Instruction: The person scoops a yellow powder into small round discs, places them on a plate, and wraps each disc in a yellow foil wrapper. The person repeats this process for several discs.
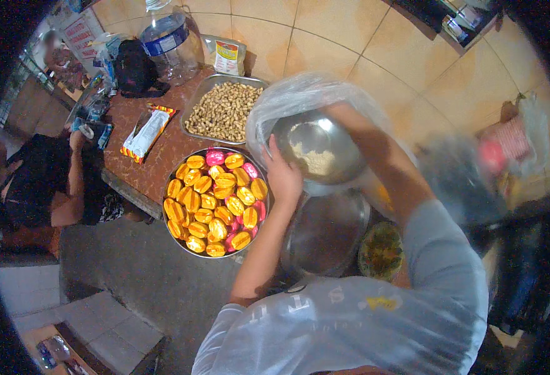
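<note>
A shiny metal bowl (338, 164) with pale cream powder (313, 159) in it is tilted toward me. A clear plastic bag (312, 89) wraps around its far and left sides. My left hand (284, 176) holds the bowl's left edge, fingers pointing up along the rim beside the bag. From the right, my right hand (338, 112) reaches to the bowl's far edge; its fingers are hidden under the plastic. Just left of my left forearm stands a round metal pan (166, 229) full of gold- and pink-wrapped sweets (208, 201).
A metal tray (188, 131) holds peanuts beyond the sweets. On the brown tabletop (115, 110) lie an opened wrapper (147, 133) and a black bag (134, 65). A large plastic bottle (165, 40) and a printed pouch (228, 56) stand behind. Another person's hand (76, 138) is at left.
</note>
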### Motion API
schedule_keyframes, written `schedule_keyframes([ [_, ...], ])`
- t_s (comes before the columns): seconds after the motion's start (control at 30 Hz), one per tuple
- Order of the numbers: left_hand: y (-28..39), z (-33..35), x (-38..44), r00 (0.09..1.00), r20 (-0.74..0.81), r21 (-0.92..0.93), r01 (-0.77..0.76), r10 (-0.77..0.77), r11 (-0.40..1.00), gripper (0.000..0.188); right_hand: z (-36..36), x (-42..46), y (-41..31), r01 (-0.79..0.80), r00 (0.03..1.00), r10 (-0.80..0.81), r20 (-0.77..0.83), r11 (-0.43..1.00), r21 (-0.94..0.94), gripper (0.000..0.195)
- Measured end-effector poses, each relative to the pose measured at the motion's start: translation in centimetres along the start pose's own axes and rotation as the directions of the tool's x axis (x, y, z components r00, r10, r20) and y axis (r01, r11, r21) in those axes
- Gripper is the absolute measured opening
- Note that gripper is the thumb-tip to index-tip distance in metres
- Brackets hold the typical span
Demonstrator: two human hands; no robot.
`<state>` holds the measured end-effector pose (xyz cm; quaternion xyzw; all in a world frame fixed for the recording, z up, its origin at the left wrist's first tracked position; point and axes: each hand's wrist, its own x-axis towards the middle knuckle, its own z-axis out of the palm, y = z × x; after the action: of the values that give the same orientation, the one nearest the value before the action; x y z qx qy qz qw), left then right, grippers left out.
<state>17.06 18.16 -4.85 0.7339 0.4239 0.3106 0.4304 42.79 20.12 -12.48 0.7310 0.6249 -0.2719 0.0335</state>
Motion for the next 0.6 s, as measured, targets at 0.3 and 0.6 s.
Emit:
schedule_keyframes([
  [0.3,-2.1,0.3,-3.0,0.989,-0.061,-0.103,-0.143,0.137,0.984,0.078,-1.1,-6.5,1.3,-0.052,0.982,0.033,0.184,0.994,0.1,0.024],
  [0.6,-3.6,1.5,-4.3,0.982,-0.057,-0.089,-0.186,0.182,0.978,0.08,6.2,-8.0,-0.8,-0.12,0.984,0.125,-0.129,0.992,0.044,0.025],
])
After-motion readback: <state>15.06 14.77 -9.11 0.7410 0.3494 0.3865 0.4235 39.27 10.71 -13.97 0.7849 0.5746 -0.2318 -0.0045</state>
